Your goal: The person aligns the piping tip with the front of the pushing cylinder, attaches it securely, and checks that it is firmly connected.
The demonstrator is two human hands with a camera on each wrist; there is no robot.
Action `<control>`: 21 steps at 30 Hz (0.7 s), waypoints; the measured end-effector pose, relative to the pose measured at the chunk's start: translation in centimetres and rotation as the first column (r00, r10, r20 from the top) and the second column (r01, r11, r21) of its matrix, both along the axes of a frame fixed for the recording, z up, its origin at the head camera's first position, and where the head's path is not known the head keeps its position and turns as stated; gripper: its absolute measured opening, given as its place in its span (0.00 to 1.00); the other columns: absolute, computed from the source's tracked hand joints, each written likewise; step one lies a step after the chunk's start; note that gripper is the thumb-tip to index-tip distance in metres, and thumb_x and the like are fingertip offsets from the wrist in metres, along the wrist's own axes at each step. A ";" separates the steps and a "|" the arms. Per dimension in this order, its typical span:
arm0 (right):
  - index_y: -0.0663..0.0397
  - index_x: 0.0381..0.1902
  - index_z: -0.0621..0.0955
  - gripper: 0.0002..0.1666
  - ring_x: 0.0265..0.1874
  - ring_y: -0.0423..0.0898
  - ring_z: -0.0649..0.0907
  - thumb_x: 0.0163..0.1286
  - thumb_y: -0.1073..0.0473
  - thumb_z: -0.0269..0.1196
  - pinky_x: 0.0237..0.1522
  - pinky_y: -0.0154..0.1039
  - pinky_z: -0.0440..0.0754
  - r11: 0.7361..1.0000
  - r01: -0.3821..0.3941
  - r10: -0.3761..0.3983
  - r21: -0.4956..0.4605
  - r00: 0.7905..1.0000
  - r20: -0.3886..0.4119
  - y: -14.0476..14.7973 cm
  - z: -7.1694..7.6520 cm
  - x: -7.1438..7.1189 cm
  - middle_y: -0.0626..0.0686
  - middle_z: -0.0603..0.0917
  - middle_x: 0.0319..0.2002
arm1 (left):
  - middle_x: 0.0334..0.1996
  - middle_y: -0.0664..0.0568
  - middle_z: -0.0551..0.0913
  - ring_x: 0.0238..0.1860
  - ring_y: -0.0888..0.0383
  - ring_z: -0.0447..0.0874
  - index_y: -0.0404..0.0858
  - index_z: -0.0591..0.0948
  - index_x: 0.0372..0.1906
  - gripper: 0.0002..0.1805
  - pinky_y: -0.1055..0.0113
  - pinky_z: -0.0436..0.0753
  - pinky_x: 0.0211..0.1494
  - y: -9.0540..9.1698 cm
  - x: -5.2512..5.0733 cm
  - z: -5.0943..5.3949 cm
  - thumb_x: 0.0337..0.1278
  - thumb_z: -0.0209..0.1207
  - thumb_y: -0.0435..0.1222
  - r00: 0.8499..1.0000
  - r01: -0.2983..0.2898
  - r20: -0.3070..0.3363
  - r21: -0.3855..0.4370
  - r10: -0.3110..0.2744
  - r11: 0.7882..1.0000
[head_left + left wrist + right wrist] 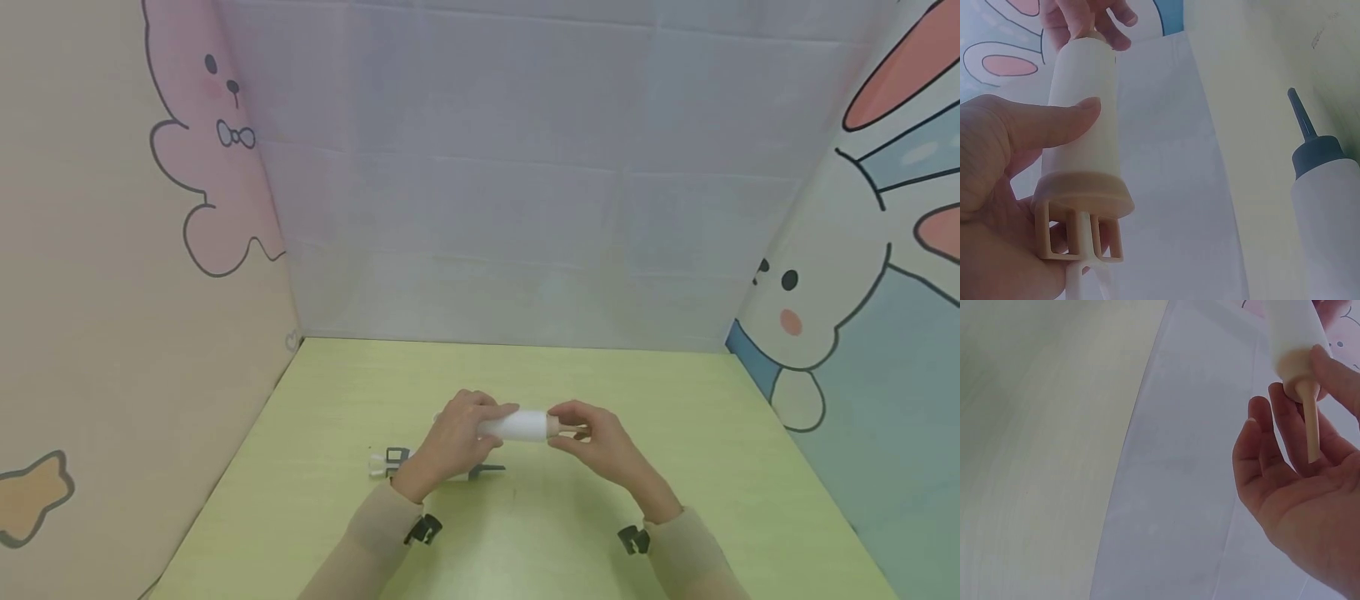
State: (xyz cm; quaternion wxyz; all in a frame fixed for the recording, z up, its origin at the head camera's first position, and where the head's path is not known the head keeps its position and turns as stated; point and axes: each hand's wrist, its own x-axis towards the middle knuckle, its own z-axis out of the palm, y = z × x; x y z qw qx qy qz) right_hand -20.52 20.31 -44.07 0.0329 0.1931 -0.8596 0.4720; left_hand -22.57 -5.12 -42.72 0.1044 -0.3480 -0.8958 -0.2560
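Note:
My left hand (pixel 453 437) grips a large white plastic syringe (pixel 525 425) around its barrel, above the table. Its thumb lies along the barrel in the left wrist view, just above a beige end cap (pixel 1082 194) with square finger loops. A white plunger rod comes out below that cap. At the other end, my right hand (pixel 606 443) pinches the beige nozzle cap (pixel 1300 387) between thumb and fingers. The thin nozzle tip (pixel 1312 431) points toward the right palm. A second syringe (pixel 1325 212), white with dark grey ends, lies on the table, partly hidden behind the left wrist in the head view.
The light green-yellow table (pixel 600 379) is bounded by a pale sheet (pixel 480 208) at the back. Side panels carry a pink cartoon animal (pixel 217 167) on the left and a white rabbit (pixel 817 275) on the right.

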 end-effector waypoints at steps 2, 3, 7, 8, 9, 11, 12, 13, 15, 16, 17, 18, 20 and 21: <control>0.53 0.49 0.81 0.18 0.45 0.51 0.83 0.63 0.54 0.67 0.37 0.40 0.81 1.000 -0.006 0.006 0.000 1.000 0.010 0.1 -0.1 0.0 0.51 0.84 0.46 | 0.44 0.52 0.80 0.45 0.51 0.73 0.48 0.82 0.56 0.28 0.57 0.76 0.43 0.0 0.1 0.1 0.45 0.72 0.33 1.000 0.001 0.000 -0.001 -0.001 1.000; 0.53 0.49 0.81 0.18 0.45 0.50 0.83 0.64 0.52 0.66 0.37 0.39 0.81 1.000 -0.012 0.012 -0.004 1.000 0.015 0.2 -0.1 0.0 0.51 0.83 0.46 | 0.44 0.52 0.80 0.45 0.51 0.73 0.48 0.82 0.57 0.28 0.57 0.76 0.43 0.0 0.1 0.1 0.46 0.72 0.34 1.000 0.001 0.000 -0.001 -0.001 1.000; 0.51 0.50 0.82 0.19 0.44 0.47 0.83 0.66 0.48 0.63 0.38 0.39 0.81 1.000 -0.025 0.026 -0.006 0.999 0.022 0.3 0.0 0.1 0.49 0.83 0.47 | 0.44 0.52 0.80 0.45 0.51 0.72 0.48 0.81 0.57 0.28 0.56 0.76 0.44 0.0 0.2 0.1 0.46 0.71 0.33 1.000 0.001 -0.005 0.004 -0.001 1.000; 0.52 0.51 0.81 0.20 0.44 0.47 0.83 0.67 0.47 0.62 0.39 0.39 0.81 1.000 -0.028 0.028 -0.004 0.999 0.022 0.3 0.0 0.0 0.49 0.83 0.47 | 0.44 0.52 0.80 0.45 0.51 0.72 0.48 0.81 0.57 0.28 0.56 0.76 0.44 0.0 0.2 0.1 0.46 0.71 0.33 1.000 0.003 -0.007 0.007 -0.002 1.000; 0.52 0.51 0.81 0.20 0.43 0.47 0.83 0.67 0.47 0.62 0.39 0.39 0.81 1.000 -0.028 0.028 0.000 0.999 0.023 0.3 0.0 0.0 0.49 0.83 0.47 | 0.44 0.52 0.80 0.45 0.51 0.72 0.48 0.81 0.57 0.28 0.56 0.76 0.44 0.0 0.1 0.0 0.46 0.71 0.34 1.000 0.003 -0.009 0.007 -0.003 1.000; 0.52 0.50 0.81 0.20 0.42 0.46 0.83 0.68 0.47 0.61 0.40 0.40 0.81 1.000 -0.024 0.023 0.008 0.999 0.028 0.3 -0.1 -0.1 0.49 0.83 0.46 | 0.44 0.52 0.80 0.45 0.51 0.73 0.48 0.81 0.57 0.28 0.57 0.76 0.43 0.0 0.0 -0.1 0.47 0.71 0.34 1.000 0.005 -0.013 0.007 -0.005 1.000; 0.52 0.50 0.82 0.19 0.42 0.46 0.83 0.68 0.47 0.61 0.40 0.40 0.81 1.000 -0.020 0.020 0.012 0.999 0.034 0.4 -0.1 -0.1 0.48 0.83 0.45 | 0.44 0.52 0.80 0.45 0.51 0.73 0.48 0.81 0.57 0.28 0.57 0.76 0.43 0.0 0.0 -0.1 0.47 0.71 0.34 1.000 0.006 -0.016 0.005 -0.006 1.000; 0.53 0.49 0.82 0.19 0.41 0.46 0.83 0.69 0.47 0.60 0.41 0.41 0.81 1.000 -0.020 0.019 0.017 0.999 0.040 0.4 -0.1 -0.1 0.48 0.84 0.44 | 0.44 0.52 0.80 0.45 0.51 0.73 0.48 0.81 0.57 0.28 0.57 0.76 0.43 0.0 0.0 -0.1 0.47 0.71 0.34 1.000 0.006 -0.018 0.004 -0.006 1.000; 0.53 0.48 0.82 0.18 0.39 0.46 0.83 0.70 0.47 0.59 0.40 0.42 0.81 0.999 -0.018 0.017 0.029 0.999 0.043 0.4 0.0 -0.1 0.47 0.84 0.42 | 0.44 0.52 0.80 0.45 0.51 0.72 0.48 0.81 0.57 0.28 0.57 0.76 0.43 0.0 0.0 -0.1 0.47 0.71 0.34 1.000 0.005 -0.018 0.002 -0.005 1.000; 0.53 0.48 0.82 0.18 0.38 0.46 0.83 0.71 0.48 0.58 0.40 0.42 0.80 0.999 -0.019 0.018 0.035 0.999 0.042 0.4 0.0 -0.1 0.47 0.84 0.41 | 0.44 0.52 0.80 0.45 0.51 0.72 0.48 0.81 0.57 0.28 0.57 0.76 0.42 0.0 0.0 -0.1 0.46 0.71 0.34 1.000 0.005 -0.016 0.002 -0.005 1.000; 0.54 0.49 0.82 0.18 0.37 0.46 0.83 0.72 0.48 0.57 0.40 0.43 0.80 0.999 -0.019 0.018 0.042 0.999 0.038 0.4 0.0 -0.1 0.47 0.84 0.41 | 0.44 0.52 0.80 0.45 0.51 0.72 0.48 0.81 0.57 0.28 0.57 0.76 0.42 0.0 0.0 -0.1 0.46 0.71 0.34 1.000 0.005 -0.014 0.003 -0.005 1.000; 0.54 0.50 0.82 0.18 0.37 0.46 0.82 0.72 0.49 0.56 0.40 0.43 0.80 0.999 -0.018 0.017 0.047 0.999 0.032 0.4 0.1 -0.2 0.47 0.84 0.41 | 0.44 0.52 0.80 0.45 0.52 0.72 0.48 0.81 0.57 0.28 0.57 0.76 0.42 0.0 0.0 0.0 0.46 0.71 0.34 1.000 0.004 -0.010 0.004 -0.004 1.000; 0.55 0.52 0.81 0.19 0.37 0.45 0.82 0.73 0.50 0.56 0.40 0.42 0.80 0.999 -0.013 0.013 0.050 1.000 0.018 0.5 0.1 -0.2 0.48 0.84 0.42 | 0.44 0.52 0.80 0.46 0.51 0.72 0.48 0.81 0.57 0.28 0.57 0.76 0.43 0.0 0.1 0.0 0.46 0.71 0.34 1.000 0.003 -0.003 0.005 -0.003 1.000; 0.56 0.53 0.80 0.19 0.38 0.45 0.82 0.72 0.51 0.57 0.40 0.42 0.80 0.999 -0.012 0.011 0.044 1.000 0.012 0.6 0.2 -0.2 0.49 0.83 0.43 | 0.44 0.52 0.80 0.46 0.51 0.72 0.48 0.81 0.57 0.28 0.56 0.76 0.43 0.0 0.1 0.1 0.46 0.71 0.34 1.000 0.001 0.000 0.004 -0.001 1.000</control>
